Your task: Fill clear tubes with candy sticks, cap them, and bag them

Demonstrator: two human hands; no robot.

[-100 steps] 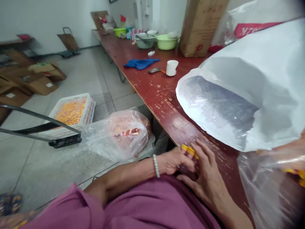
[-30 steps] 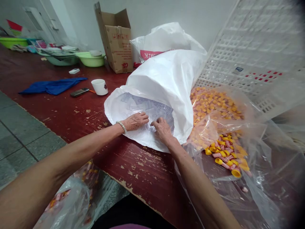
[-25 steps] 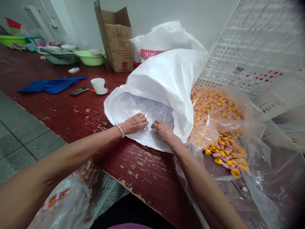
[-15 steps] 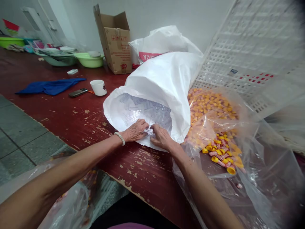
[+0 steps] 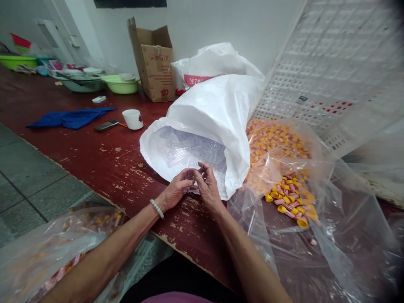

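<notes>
A white sack (image 5: pixel 208 101) lies on its side with its mouth toward me, and clear plastic pieces (image 5: pixel 189 147) show inside it. At the lower lip of the mouth my left hand (image 5: pixel 177 188), with a beaded bracelet at the wrist, has its fingers curled around small clear plastic pieces. My right hand (image 5: pixel 206 185) meets it there, fingers bent against the same clear pieces. How many pieces the hands hold is too small to tell. Right of the sack, yellow and red-white pieces (image 5: pixel 276 136) lie in and under clear plastic film.
A white cup (image 5: pixel 133 119), a phone (image 5: pixel 106 125) and a blue cloth (image 5: pixel 72 118) lie left on the worn red table (image 5: pixel 126 168). Behind stand a cardboard box (image 5: pixel 158 71) and green basins (image 5: pixel 121 85). A white plastic crate (image 5: pixel 284 80) leans at right. Filled plastic bags (image 5: pixel 63 248) lie lower left.
Both hands have drawn back slightly toward me and come together, now holding clear pieces between them. The view has shifted slightly.
</notes>
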